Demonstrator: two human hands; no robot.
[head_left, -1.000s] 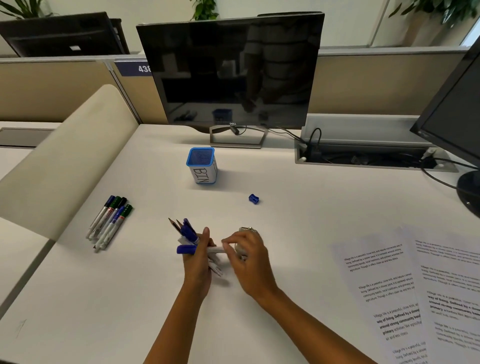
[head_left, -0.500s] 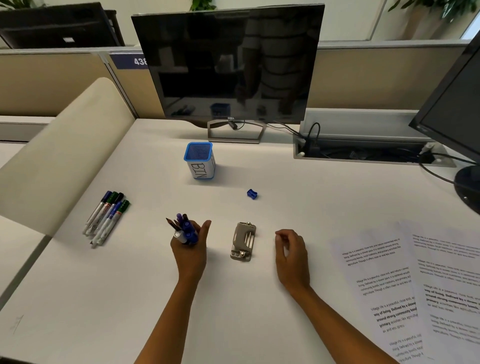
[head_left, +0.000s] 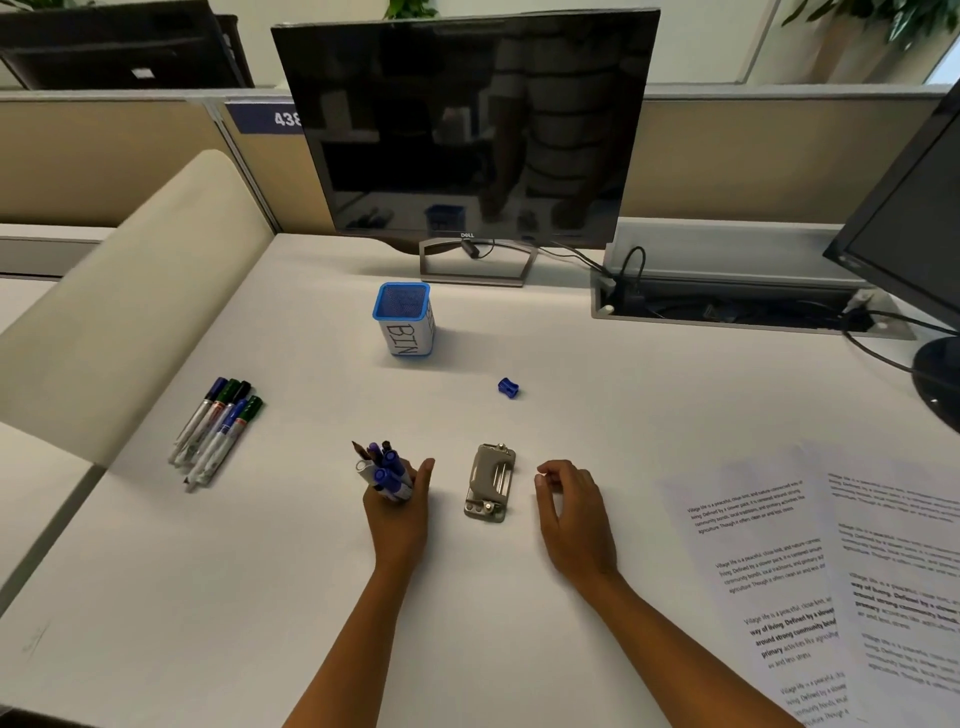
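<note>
My left hand (head_left: 397, 512) grips a bundle of pens and pencils (head_left: 381, 469), tips up, above the white desk (head_left: 467, 597). A grey metal hole punch (head_left: 489, 482) lies on the desk between my hands. My right hand (head_left: 570, 512) rests on the desk just right of the punch, fingers loosely curled and holding nothing. A blue mesh pen holder (head_left: 404, 318) labelled BIN stands farther back, in front of the monitor. A small blue sharpener (head_left: 508, 387) lies to its right.
Several markers (head_left: 218, 431) lie in a row at the left. Printed sheets (head_left: 831, 582) cover the right side. A Dell monitor (head_left: 467, 130) stands at the back, a second monitor (head_left: 914, 234) at the right, with a cable tray (head_left: 737, 306) between them.
A second ago both hands met at the pens over the punch. My right hand has since drawn away to the right and rests empty, uncovering the punch. My left hand holds the bundle upright.
</note>
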